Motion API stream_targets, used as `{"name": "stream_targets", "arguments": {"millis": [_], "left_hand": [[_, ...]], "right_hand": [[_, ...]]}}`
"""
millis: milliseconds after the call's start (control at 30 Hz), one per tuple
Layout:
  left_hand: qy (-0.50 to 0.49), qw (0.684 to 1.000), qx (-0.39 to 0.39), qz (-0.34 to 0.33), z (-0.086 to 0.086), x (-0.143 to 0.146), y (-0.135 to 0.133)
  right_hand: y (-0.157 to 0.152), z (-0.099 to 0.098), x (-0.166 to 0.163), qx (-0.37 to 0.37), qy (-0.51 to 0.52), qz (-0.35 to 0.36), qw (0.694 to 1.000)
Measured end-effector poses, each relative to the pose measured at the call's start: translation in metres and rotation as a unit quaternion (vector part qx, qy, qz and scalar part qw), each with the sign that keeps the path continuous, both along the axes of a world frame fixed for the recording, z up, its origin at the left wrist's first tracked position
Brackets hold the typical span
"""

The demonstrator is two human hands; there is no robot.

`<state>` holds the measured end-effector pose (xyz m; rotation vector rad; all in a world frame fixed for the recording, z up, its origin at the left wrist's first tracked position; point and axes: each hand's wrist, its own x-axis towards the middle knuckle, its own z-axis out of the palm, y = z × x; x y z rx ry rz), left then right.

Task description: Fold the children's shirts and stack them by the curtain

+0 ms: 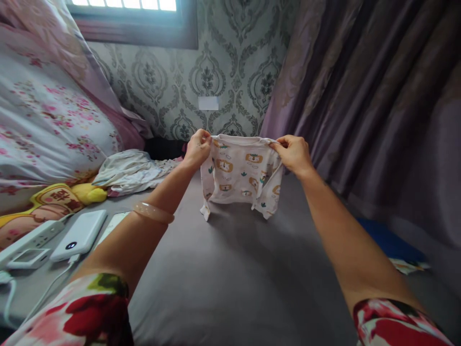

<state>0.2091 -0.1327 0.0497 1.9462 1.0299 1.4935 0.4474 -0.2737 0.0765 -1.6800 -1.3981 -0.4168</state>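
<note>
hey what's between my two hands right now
A small printed shirt, held near its shoulders by the left hand and right hand; the head view shows it.

Small shirt (236, 179) is matt cloth | bedsheet (216, 278) looks smooth, matt fabric | power bank (84, 229) looks like smooth plastic | bangle (153, 212) looks polished, glossy | purple curtain (360, 96) is cloth, faintly lustrous

Head cam, fwd/down on shirt (236, 175), prob. near.

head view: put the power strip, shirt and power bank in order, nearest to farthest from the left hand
1. Shirt: held by the left hand
2. Power bank: lower left, beside the forearm
3. Power strip: farther left, past the power bank
</note>
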Motion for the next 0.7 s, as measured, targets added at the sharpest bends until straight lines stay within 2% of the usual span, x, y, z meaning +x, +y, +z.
{"name": "stream_targets", "arguments": {"millis": [133,233,333,467,533,633,700], "left_hand": [[-0.052,0.995,0.049,0.069,-0.014,0.008,-0.014],[-0.075,0.977,0.151,0.127,-0.021,0.008,-0.031],[-0.042,0.949,0.260,0.172,-0.022,-0.005,-0.050],[0.049,0.911,0.351,0.210,-0.014,-0.046,-0.067],[0.100,0.883,0.401,0.224,-0.006,-0.072,-0.074],[0.161,0.841,0.460,0.234,0.010,-0.107,-0.090],[0.177,0.829,0.478,0.228,0.024,-0.121,-0.106]], "right_hand": [[-0.003,-0.001,-0.004,0.001,0.010,0.022,1.000],[-0.010,-0.003,-0.012,0.020,-0.022,0.008,1.000],[-0.029,-0.004,-0.023,0.051,-0.089,-0.012,0.995],[-0.070,-0.007,-0.033,0.062,-0.189,-0.037,0.979],[-0.091,-0.005,-0.035,0.055,-0.227,-0.034,0.972],[-0.120,0.004,-0.038,0.055,-0.270,0.002,0.961],[-0.133,0.016,-0.041,0.072,-0.291,0.036,0.953]]}}
